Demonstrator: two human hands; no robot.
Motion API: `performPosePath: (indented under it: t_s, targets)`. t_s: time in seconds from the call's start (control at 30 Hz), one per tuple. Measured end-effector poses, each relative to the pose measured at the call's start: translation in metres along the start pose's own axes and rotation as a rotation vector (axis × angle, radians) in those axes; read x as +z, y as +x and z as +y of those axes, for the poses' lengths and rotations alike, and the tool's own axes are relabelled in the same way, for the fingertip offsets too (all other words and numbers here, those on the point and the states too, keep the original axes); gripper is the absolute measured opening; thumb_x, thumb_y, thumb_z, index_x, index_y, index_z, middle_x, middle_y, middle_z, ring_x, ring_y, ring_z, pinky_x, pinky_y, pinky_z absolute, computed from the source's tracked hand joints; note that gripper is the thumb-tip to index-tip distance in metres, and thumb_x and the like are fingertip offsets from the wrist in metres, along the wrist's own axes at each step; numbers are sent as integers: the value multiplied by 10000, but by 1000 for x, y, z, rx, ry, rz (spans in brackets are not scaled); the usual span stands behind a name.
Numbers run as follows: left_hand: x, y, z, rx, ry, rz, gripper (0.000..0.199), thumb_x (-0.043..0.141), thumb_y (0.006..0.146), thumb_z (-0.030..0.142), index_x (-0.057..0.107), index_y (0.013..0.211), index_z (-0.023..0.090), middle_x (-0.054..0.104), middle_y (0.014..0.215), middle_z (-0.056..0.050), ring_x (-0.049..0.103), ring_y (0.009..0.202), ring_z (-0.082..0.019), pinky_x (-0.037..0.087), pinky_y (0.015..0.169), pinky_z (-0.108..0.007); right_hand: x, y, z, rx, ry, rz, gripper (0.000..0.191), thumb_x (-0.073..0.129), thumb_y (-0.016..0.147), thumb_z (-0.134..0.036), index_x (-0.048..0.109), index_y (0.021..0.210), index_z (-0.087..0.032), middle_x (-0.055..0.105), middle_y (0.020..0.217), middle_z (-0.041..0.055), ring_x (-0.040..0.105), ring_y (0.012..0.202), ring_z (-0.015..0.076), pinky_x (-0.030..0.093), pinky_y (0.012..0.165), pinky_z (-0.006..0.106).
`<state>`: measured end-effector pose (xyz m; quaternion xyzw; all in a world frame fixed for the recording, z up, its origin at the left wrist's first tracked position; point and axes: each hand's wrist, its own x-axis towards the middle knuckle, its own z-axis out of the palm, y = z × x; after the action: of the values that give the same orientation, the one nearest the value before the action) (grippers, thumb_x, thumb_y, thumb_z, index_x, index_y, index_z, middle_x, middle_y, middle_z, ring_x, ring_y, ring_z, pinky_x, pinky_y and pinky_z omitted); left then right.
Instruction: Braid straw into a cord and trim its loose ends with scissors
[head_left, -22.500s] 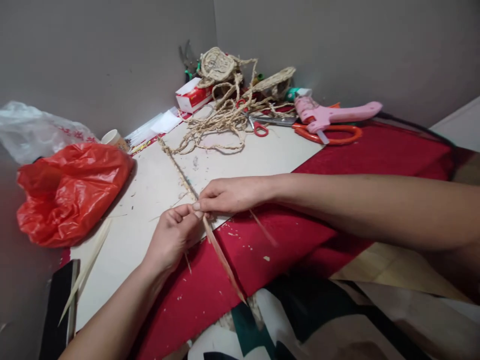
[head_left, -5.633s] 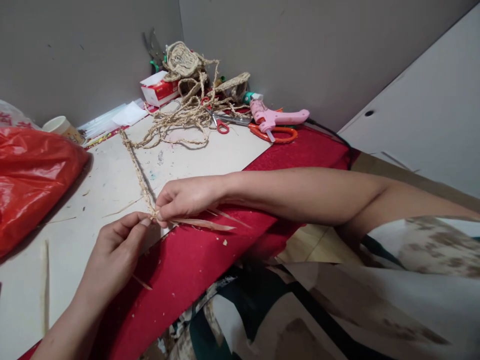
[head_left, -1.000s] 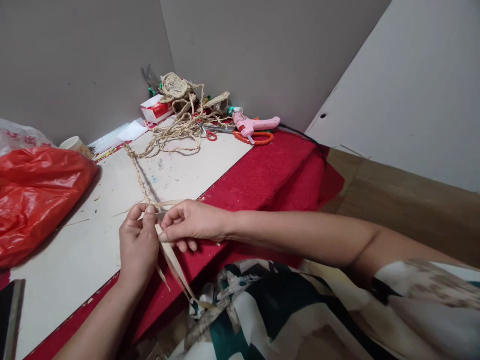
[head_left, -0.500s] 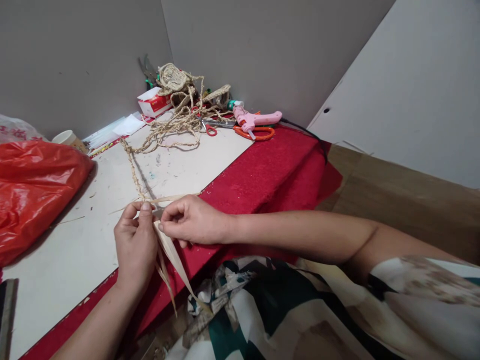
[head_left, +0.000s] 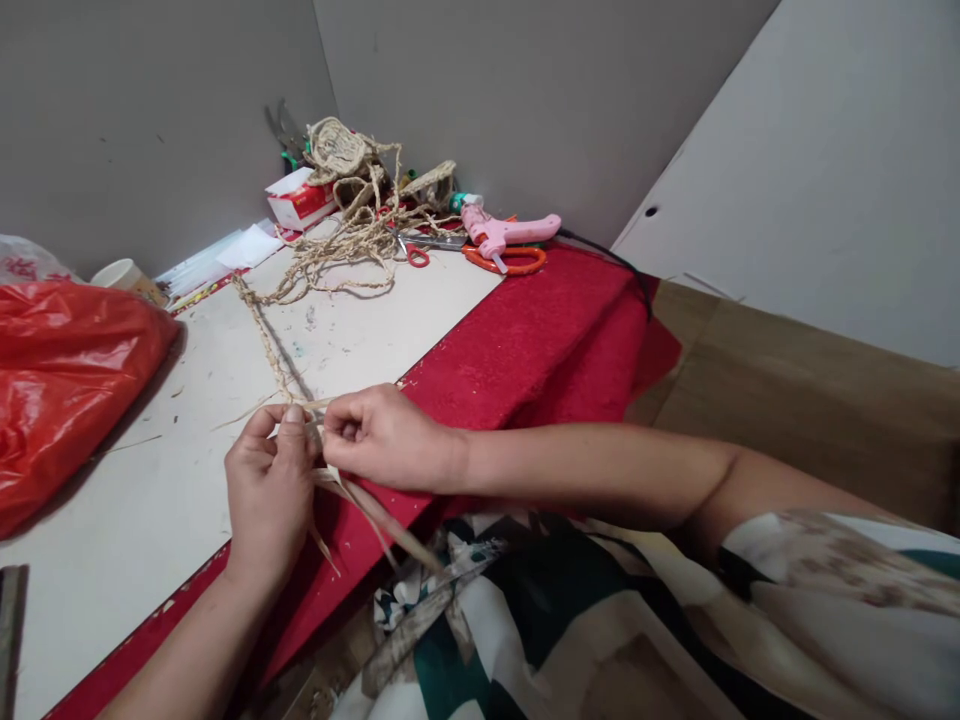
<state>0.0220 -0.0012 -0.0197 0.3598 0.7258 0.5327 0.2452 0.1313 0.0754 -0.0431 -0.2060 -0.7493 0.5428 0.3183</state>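
While I watch through the head camera, both hands work close together over the edge of the white board and the red cloth. The left hand has its thumb and forefinger pinching the lower end of the straw braid, which lies on the board and runs from those fingertips toward eleven o'clock. At its three o'clock I see the right hand, fingers curled in, thumb and forefinger pressed together on a pale strand, mostly hidden.

Half a second ago, one broad strand hung flat beneath the right fingertips; now the loose strands cross just under them, the longest slanting between four and five o'clock to the lap. The piece that stuck out past the right hand toward three is now largely behind it.

The braid keeps its line, its far end near the rope pile at twelve. The red bag still sits at nine, and the pink glue gun stays toward two, against the orange-handled scissors.
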Motion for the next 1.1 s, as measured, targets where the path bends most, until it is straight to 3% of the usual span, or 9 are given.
performPosePath:
  t_s: [0.27, 0.37, 0.47, 0.6, 0.7, 0.77, 0.87, 0.97, 1.1]
  targets:
    - [1, -1, 3, -31, -33, -15, 247, 621, 843, 410, 569, 759, 184, 503, 551, 48, 412, 490, -79, 335, 474, -171, -31, -4, -14, 135, 628, -22, 144, 405, 923, -230, 423, 786, -191, 528, 615, -48, 513, 566, 70, 481, 631, 220]
    - [0, -1, 2, -55, -44, -8, 241, 622, 842, 409, 560, 765, 189, 468, 522, 63, 350, 451, -66, 288, 440, -162, -61, -3, -19, 202, 727, -27, 156, 342, 963, -250, 382, 817, -213, 410, 503, -105, 385, 388, 55, 447, 490, 207]
    - [-1, -1, 1, -71, -41, -8, 247, 617, 843, 419, 549, 764, 195, 445, 506, 69, 313, 428, -64, 248, 409, -165, -115, 1, -28, 107, 453, 245, 201, 409, 956, -262, 402, 761, -215, 313, 480, -112, 257, 372, 31, 235, 390, 137]
    - [-1, -1, 1, -80, -37, -13, 249, 610, 849, 422, 537, 764, 200, 436, 495, 72, 307, 421, -64, 237, 400, -164, -194, 5, -50, -285, -314, 835, 162, 602, 822, -203, 504, 693, -203, 429, 577, -82, 340, 526, 24, 299, 517, 146]
    - [-2, 0, 1, -86, -35, -15, 258, 617, 844, 432, 539, 761, 201, 431, 488, 74, 306, 419, -65, 232, 397, -166, -211, 3, -68, -344, -623, 1051, 41, 611, 707, -136, 585, 683, -155, 569, 642, -88, 362, 590, 24, 298, 590, 248]
    - [-3, 0, 0, -81, -36, -16, 265, 622, 841, 442, 544, 760, 201, 428, 485, 74, 307, 418, -65, 229, 395, -166, -189, -2, -73, -295, -570, 900, 164, 565, 723, -238, 588, 627, -107, 597, 602, -72, 475, 656, 52, 274, 589, 318]
    - [-3, 0, 0, -71, -39, -17, 273, 631, 833, 454, 553, 767, 201, 437, 485, 72, 317, 422, -64, 241, 398, -161, -120, -10, -60, -105, -322, 190, 134, 622, 787, -215, 692, 773, -102, 638, 673, -30, 489, 596, 34, 335, 563, 183]
    - [-3, 0, 2, -80, -52, -11, 274, 644, 821, 458, 552, 774, 204, 431, 474, 77, 314, 409, -63, 242, 387, -158, -55, -12, -34, -50, -400, -421, 266, 699, 768, -369, 708, 821, -108, 642, 675, 14, 465, 568, 70, 306, 506, 198]
    - [-3, 0, 3, -118, -112, -22, 264, 671, 803, 434, 545, 769, 205, 432, 477, 80, 317, 394, -59, 240, 376, -153, -36, -9, -22, -139, -465, -534, 143, 545, 837, -190, 671, 791, -142, 607, 677, 2, 411, 573, 83, 271, 522, 226]
